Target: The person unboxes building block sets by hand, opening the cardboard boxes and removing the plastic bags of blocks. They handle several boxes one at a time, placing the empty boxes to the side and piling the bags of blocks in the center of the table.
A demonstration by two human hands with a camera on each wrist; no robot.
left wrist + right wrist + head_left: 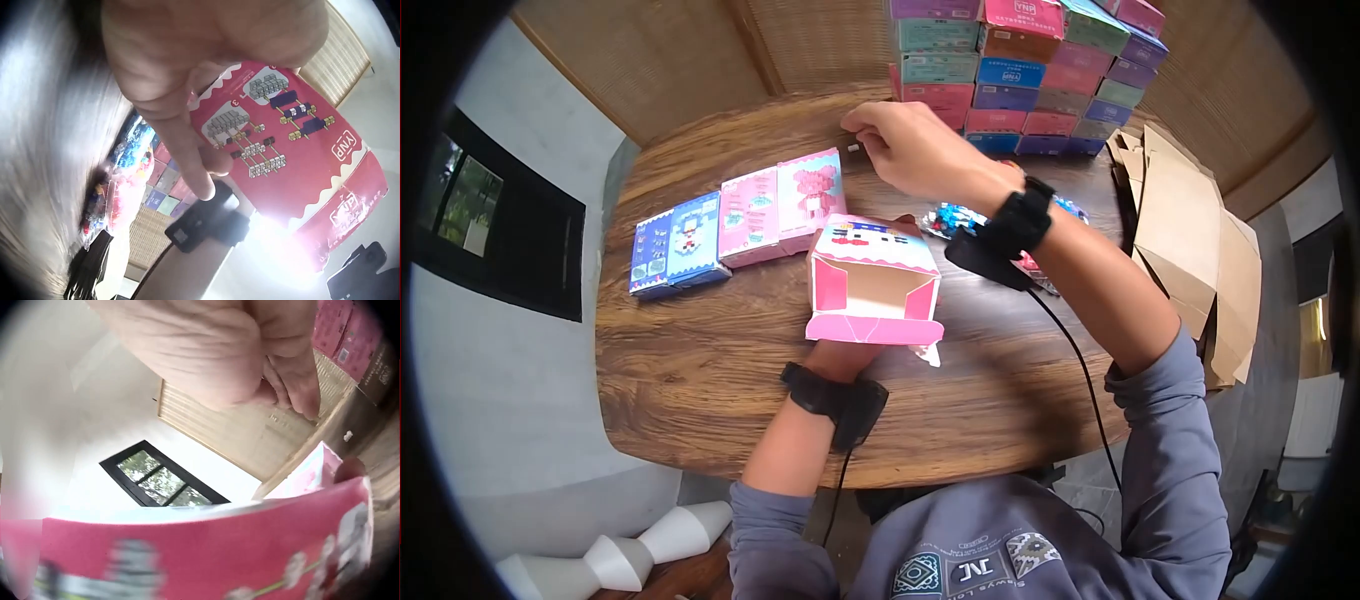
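Note:
My left hand (212, 56) grips a pink toy-brick box (875, 250) from below and the side, mostly hidden behind it in the head view. The end of this box facing me hangs open, with a pink flap folded down and bare cardboard inside. Its printed side (262, 131) shows brick assembly diagrams in the left wrist view. Beyond the box, my right hand (925, 150) hovers over the table, fingers loosely bent and no object visible in them. A tiny white piece (853, 148) lies on the table close below its fingertips.
Flat on the wooden table (690, 390) at left lie a blue box (675, 243) and a pink box (750, 210). Clear bags of bricks (952, 218) sit under my right forearm. Stacked boxes (1010, 95) stand at the back; folded cardboard (1185, 225) leans at right.

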